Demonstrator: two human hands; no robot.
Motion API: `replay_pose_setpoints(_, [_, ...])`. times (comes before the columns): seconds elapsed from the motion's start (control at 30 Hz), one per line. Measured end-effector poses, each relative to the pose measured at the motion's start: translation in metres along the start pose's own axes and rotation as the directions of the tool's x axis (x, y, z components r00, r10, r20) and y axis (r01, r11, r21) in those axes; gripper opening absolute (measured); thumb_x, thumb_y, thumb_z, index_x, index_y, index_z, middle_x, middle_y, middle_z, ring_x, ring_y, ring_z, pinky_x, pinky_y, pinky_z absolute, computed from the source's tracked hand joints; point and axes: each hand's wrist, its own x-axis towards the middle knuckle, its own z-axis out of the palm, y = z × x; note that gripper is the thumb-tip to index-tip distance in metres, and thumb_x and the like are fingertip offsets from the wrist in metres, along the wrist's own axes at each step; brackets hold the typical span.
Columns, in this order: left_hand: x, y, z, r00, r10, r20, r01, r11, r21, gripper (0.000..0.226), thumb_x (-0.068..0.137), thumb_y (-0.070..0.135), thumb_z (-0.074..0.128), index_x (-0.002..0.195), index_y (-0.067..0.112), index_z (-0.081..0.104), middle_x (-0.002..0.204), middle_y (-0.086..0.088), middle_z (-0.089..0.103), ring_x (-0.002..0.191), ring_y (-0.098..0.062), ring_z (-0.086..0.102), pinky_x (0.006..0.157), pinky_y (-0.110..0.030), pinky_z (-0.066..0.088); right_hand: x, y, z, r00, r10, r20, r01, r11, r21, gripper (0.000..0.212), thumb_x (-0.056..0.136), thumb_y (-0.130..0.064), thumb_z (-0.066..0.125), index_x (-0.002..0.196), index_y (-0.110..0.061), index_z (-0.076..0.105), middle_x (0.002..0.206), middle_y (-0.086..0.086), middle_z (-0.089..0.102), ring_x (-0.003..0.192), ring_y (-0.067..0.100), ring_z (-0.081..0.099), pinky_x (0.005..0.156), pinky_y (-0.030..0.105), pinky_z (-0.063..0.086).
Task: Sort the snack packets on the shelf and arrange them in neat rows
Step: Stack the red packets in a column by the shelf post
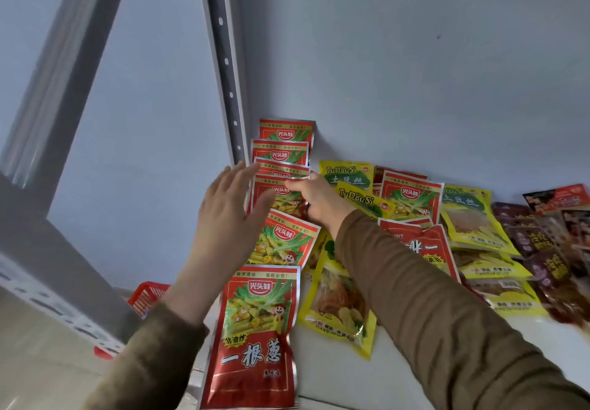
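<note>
Red snack packets (281, 205) lie overlapped in a row along our shelf (399, 374). Our right hand (316, 200) pinches one packet's top edge; our left hand (228, 205), fingers spread, rests beside it.

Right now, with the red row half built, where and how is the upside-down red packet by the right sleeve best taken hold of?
Pinch the upside-down red packet at its right edge, coming from the right and above. It lies flat, so fingers need an exposed edge; its left part is hidden under the right sleeve, and its right edge overlaps the yellow packets, which probably leaves a lip to lift.
</note>
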Motion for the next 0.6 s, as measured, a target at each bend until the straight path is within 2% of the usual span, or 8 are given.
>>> replay_pose_setpoints(0.03, [-0.028,0.003,-0.002,0.993,0.061,0.103,-0.069,0.995,0.077,0.068,0.097,0.076,0.027,0.158,0.048,0.020,0.171,0.014,0.012,0.159,-0.015,0.001,0.127,-0.049,0.009,0.000,0.000,0.000,1.000,0.008,-0.008,-0.008,1.000,-0.008,0.040,0.091,0.002,0.069,0.128,-0.003,0.056,0.116,0.021,0.070,0.101,0.038,0.070,0.087,0.049,0.058])
replay_pose_setpoints(0.1, [-0.078,0.005,0.003,0.951,0.056,0.303,-0.127,0.967,0.221,0.077,0.086,0.087,0.009,0.155,0.059,-0.007,0.167,0.021,-0.024,0.153,-0.009,-0.029,0.126,-0.050,-0.010,0.000,0.000,0.000,1.000,0.000,-0.021,-0.001,0.999,-0.035,0.040,0.091,0.001,0.069,0.128,-0.004,0.056,0.115,0.018,0.071,0.097,0.035,0.071,0.079,0.042,0.058])
replay_pose_setpoints(0.13, [-0.099,0.006,0.008,0.931,0.034,0.364,-0.142,0.951,0.275,0.078,0.081,0.091,0.002,0.151,0.063,-0.017,0.162,0.022,-0.036,0.148,-0.009,-0.038,0.124,-0.052,-0.015,0.000,0.000,0.000,1.000,-0.011,-0.025,0.010,0.999,-0.045,0.040,0.091,0.000,0.070,0.128,-0.004,0.057,0.115,0.017,0.071,0.095,0.033,0.071,0.076,0.039,0.058])
replay_pose_setpoints(0.2, [-0.129,0.007,0.022,0.902,0.019,0.431,-0.187,0.918,0.350,0.080,0.076,0.093,-0.005,0.146,0.063,-0.029,0.155,0.020,-0.048,0.144,-0.012,-0.047,0.120,-0.057,-0.022,-0.001,0.000,0.000,0.999,-0.027,-0.030,0.025,0.998,-0.055,0.039,0.092,0.000,0.069,0.128,-0.005,0.057,0.117,0.018,0.071,0.096,0.032,0.070,0.078,0.039,0.057])
replay_pose_setpoints(0.27, [-0.142,0.003,0.037,0.894,0.024,0.448,-0.225,0.888,0.402,0.077,0.082,0.086,-0.001,0.146,0.059,-0.032,0.157,0.015,-0.047,0.144,-0.017,-0.047,0.119,-0.061,-0.021,-0.003,-0.001,0.002,0.999,-0.030,-0.035,0.028,0.998,-0.060,0.040,0.092,0.000,0.068,0.130,-0.004,0.056,0.120,0.019,0.070,0.099,0.033,0.069,0.082,0.041,0.056])
replay_pose_setpoints(0.43, [-0.112,-0.025,0.049,0.930,0.067,0.362,-0.240,0.857,0.456,0.069,0.095,0.060,0.009,0.158,0.047,-0.017,0.168,0.007,-0.027,0.153,-0.023,-0.032,0.123,-0.061,-0.008,-0.011,-0.003,0.003,0.999,-0.027,-0.025,0.025,0.994,-0.102,0.035,0.097,-0.003,0.062,0.131,-0.004,0.054,0.123,0.019,0.068,0.100,0.033,0.069,0.076,0.038,0.057])
replay_pose_setpoints(0.53, [-0.092,-0.037,0.051,0.927,0.116,0.357,-0.281,0.845,0.455,0.070,0.098,0.057,0.013,0.159,0.043,-0.018,0.170,0.006,-0.021,0.156,-0.023,-0.025,0.126,-0.059,-0.002,-0.017,-0.003,0.005,0.999,-0.032,-0.010,0.031,0.993,-0.113,0.033,0.100,-0.005,0.058,0.133,-0.006,0.053,0.124,0.018,0.068,0.102,0.033,0.069,0.078,0.038,0.056])
replay_pose_setpoints(0.6, [-0.082,-0.040,0.055,0.928,0.144,0.343,-0.292,0.855,0.429,0.071,0.099,0.056,0.017,0.160,0.042,-0.017,0.172,0.006,-0.015,0.157,-0.022,-0.021,0.127,-0.057,-0.002,-0.023,-0.005,0.007,1.000,-0.016,-0.006,0.015,0.995,-0.100,0.032,0.101,-0.019,0.061,0.130,-0.008,0.057,0.123,0.017,0.070,0.105,0.033,0.070,0.087,0.043,0.057])
